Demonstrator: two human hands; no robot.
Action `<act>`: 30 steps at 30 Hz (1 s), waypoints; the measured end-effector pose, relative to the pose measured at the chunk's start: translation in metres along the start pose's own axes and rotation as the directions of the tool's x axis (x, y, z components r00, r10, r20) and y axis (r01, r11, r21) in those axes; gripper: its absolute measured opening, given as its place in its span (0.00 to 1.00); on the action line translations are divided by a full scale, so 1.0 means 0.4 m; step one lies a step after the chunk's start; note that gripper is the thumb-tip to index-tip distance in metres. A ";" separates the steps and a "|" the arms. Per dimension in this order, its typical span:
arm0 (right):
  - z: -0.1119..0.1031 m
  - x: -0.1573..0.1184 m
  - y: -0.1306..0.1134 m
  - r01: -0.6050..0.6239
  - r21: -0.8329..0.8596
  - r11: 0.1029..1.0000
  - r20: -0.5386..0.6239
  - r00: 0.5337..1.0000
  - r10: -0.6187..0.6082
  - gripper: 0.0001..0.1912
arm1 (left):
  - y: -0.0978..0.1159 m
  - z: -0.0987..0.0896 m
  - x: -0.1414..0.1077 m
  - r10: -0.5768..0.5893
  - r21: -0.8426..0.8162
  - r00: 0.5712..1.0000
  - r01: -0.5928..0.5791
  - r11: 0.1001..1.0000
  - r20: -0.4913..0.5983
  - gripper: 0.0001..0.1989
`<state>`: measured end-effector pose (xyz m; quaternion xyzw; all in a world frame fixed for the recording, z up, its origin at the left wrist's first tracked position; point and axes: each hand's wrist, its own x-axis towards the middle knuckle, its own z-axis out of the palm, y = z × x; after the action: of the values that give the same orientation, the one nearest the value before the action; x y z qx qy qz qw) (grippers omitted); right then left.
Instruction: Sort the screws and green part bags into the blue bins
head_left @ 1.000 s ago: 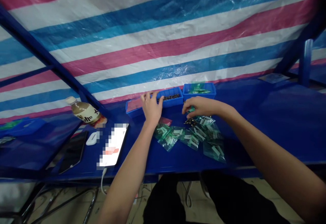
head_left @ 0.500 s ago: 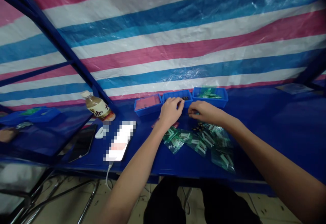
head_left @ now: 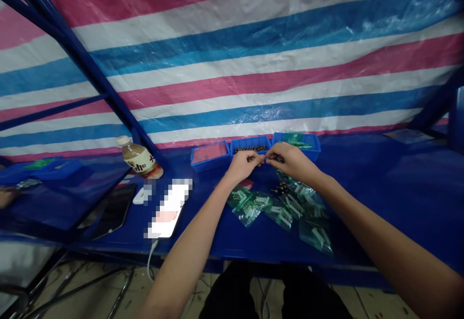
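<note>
My left hand [head_left: 246, 164] and my right hand [head_left: 286, 158] meet fingertip to fingertip just in front of the middle blue bin [head_left: 250, 141]. Both are closed in a pinch; whatever lies between the fingers is too small to name. Small dark and brassy parts [head_left: 250, 149] fill that middle bin. Below my hands lie several green-tinted clear bags [head_left: 250, 210] holding pale strips. A few loose brassy pieces [head_left: 281, 188] rest beside the bags, under my right hand. Something red [head_left: 247, 183] shows partly beneath my left wrist.
The left blue bin [head_left: 203, 165] holds pink sheets [head_left: 209, 152]; the right one [head_left: 314, 153] holds green packets [head_left: 297, 142]. Leftward are a drink bottle [head_left: 141, 159], a lit phone [head_left: 170, 210] on a cable, a white case [head_left: 141, 195] and a dark tablet [head_left: 115, 210]. Another person's hand [head_left: 7, 196] shows far left.
My left hand has drawn back from the middle bin, showing its parts. My two hands, apart before, have come together at the fingertips. The view has shifted slightly.
</note>
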<state>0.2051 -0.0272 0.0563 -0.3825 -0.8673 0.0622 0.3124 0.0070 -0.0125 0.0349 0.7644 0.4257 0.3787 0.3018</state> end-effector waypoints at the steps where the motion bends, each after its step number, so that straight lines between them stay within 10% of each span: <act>1: 0.000 0.000 0.000 -0.005 0.007 1.000 -0.002 1.000 0.006 0.06 | -0.003 -0.010 0.001 0.005 0.020 1.000 -0.004 1.000 -0.030 0.19; 9: 0.020 -0.008 0.033 -0.002 -0.079 0.997 0.128 0.992 0.012 0.05 | -0.003 -0.065 -0.004 -0.001 0.268 0.954 0.086 0.960 -0.300 0.20; 19: 0.037 -0.013 0.051 -0.081 -0.113 0.990 0.354 0.928 0.116 0.05 | 0.023 0.005 -0.025 0.092 0.580 0.976 0.039 0.814 -0.196 0.19; 30: 0.040 -0.006 0.014 -0.318 0.358 0.878 -0.055 0.931 0.360 0.08 | 0.024 0.022 -0.018 -0.006 0.218 0.997 0.023 0.976 -0.077 0.22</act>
<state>0.2004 -0.0227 0.0403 -0.4714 -0.7421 0.2429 0.4101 0.0157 -0.0244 0.0355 0.7750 0.4814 0.3561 0.2022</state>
